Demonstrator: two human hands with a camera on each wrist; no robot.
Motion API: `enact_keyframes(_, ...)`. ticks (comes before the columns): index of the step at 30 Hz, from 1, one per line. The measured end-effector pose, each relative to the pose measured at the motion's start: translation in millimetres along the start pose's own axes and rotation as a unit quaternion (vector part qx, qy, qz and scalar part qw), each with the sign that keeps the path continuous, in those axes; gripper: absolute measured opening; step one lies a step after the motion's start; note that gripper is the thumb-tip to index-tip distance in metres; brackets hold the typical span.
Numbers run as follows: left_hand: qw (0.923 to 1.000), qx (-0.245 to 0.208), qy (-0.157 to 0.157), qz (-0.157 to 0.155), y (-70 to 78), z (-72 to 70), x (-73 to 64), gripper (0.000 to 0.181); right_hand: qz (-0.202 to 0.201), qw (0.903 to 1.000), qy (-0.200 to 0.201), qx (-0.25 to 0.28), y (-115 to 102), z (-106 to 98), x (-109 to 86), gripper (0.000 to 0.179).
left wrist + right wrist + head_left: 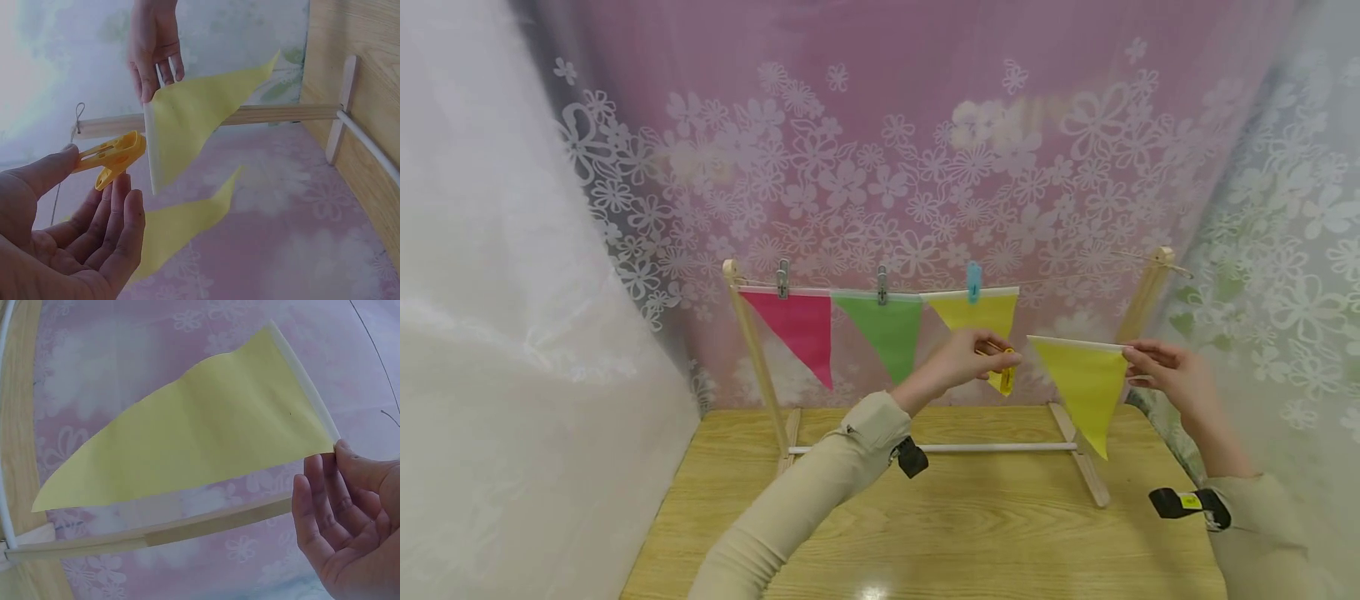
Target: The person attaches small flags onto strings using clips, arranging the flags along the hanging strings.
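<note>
My left hand [966,360] pinches a yellow clothespin [112,156] between thumb and fingers, in front of a hanging yellow pennant [958,312]. With thumb and fingertips my right hand [1172,375] holds a loose yellow pennant [1084,375] by the right corner of its white top edge; its point hangs down. The clothespin is beside that white edge in the left wrist view. Along a thin string [1067,278], a pink pennant [805,327] and a green pennant [886,327] hang from grey clothespins, and the other yellow one hangs from a blue clothespin [973,282].
A wooden stand with a left post [752,358] and a right post [1138,304] carries the string. A white rod [1000,447] joins its feet above the wooden table [955,533]. Flowered curtains [880,167] surround the back and sides.
</note>
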State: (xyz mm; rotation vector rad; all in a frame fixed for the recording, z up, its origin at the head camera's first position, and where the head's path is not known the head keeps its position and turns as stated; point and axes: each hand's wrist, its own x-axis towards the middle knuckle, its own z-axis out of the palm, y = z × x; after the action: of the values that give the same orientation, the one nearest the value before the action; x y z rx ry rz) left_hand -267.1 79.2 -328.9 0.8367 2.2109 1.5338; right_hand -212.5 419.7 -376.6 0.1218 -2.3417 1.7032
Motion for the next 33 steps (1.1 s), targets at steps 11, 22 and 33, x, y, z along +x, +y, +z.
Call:
enact_keyframes(11, 0.9959, 0.036, 0.017, 0.081, 44.8, -6.7, 11.9, 0.032, -0.019, 0.9998, -0.001, -0.011, -24.4, -17.2, 27.0, 0.016)
enact_keyframes(22, 0.9876, 0.070, 0.061, 0.126, 72.9, -13.3, 32.4, 0.036, -0.020, 0.9993, 0.016, -0.029, -40.7, -9.6, 41.4, 0.015)
enact_keyframes(33, 0.9851, 0.067, 0.104, 0.120, 89.0, -16.5, 53.9, 0.037, -0.020, 0.9972, 0.030, 0.066, -52.0, -7.6, 47.4, 0.015)
